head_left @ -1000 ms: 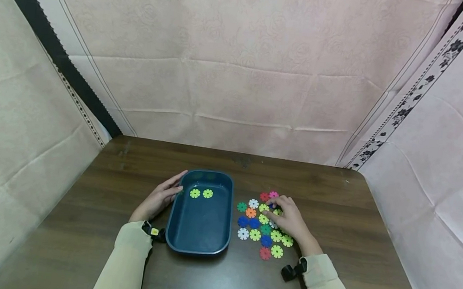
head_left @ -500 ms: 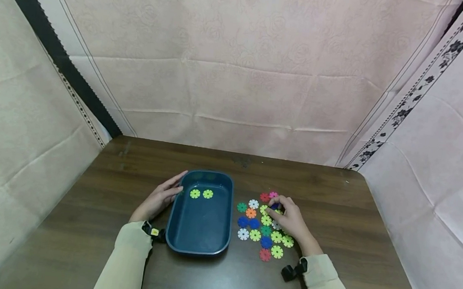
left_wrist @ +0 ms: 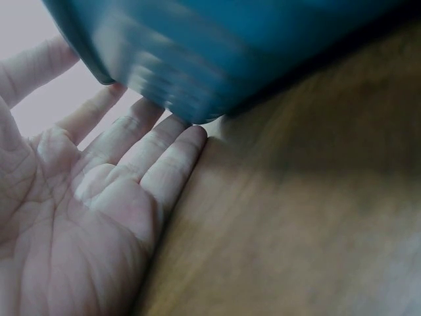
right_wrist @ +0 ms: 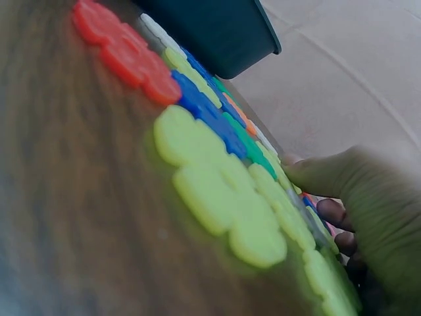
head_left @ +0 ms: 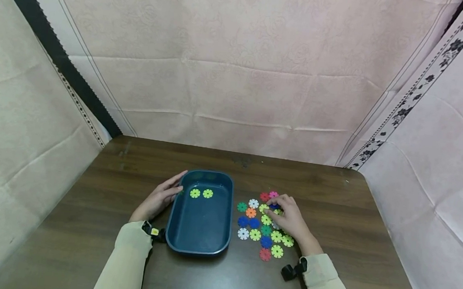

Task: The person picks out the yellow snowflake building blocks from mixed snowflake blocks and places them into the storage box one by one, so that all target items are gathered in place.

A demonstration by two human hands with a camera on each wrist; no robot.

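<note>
A dark blue rectangular tray (head_left: 199,225) stands on the table with two yellow-green flower-shaped plastic pieces (head_left: 195,193) inside, near its far end. My left hand (head_left: 160,200) rests at the tray's left side, thumb at the rim. In the left wrist view its long fingers (left_wrist: 174,161) lie nearly straight, their tips against the tray's outer wall (left_wrist: 191,52). My right hand (head_left: 291,217) is low over a flat cluster of flower pieces (head_left: 255,234) right of the tray. Its thumb (right_wrist: 322,172) touches the pieces beside a yellow-green one; the other fingertips are partly hidden.
The cluster mixes yellow-green, blue (head_left: 266,242), green, white (head_left: 243,233), orange (head_left: 251,212), red (head_left: 264,254) and pink pieces. Brown wood tabletop (head_left: 128,172) surrounds everything. Pale cloth (head_left: 238,70) hangs behind and at both sides. Each wrist wears a small black camera (head_left: 289,273).
One yellow-green piece near the right thumb has shifted slightly rightward. The right fingers have made small movements over the cluster. The left hand and the tray stay where they were.
</note>
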